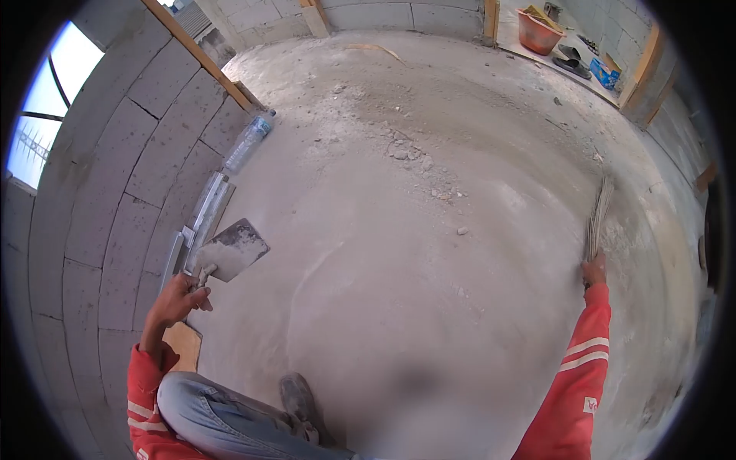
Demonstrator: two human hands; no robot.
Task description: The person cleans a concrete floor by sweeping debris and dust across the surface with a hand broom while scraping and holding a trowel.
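My left hand [181,299] is closed on the handle of a flat trowel [232,250], whose square, mortar-stained blade hangs over the floor beside the block wall. Far out on the right, my right hand [594,270] grips the lower end of a brush of thin bristles [600,211], which points away from me over the dusty floor. Rubble and small stones [414,159] lie on the concrete floor [368,291] between the two tools.
Along the left block wall [146,153] stand metal profiles [205,211] and a plastic bottle [249,142]. Beyond the doorway at the upper right are an orange tub [538,32], dark sandals [572,64] and a blue box [605,73]. My shoe [300,399] rests at the bottom.
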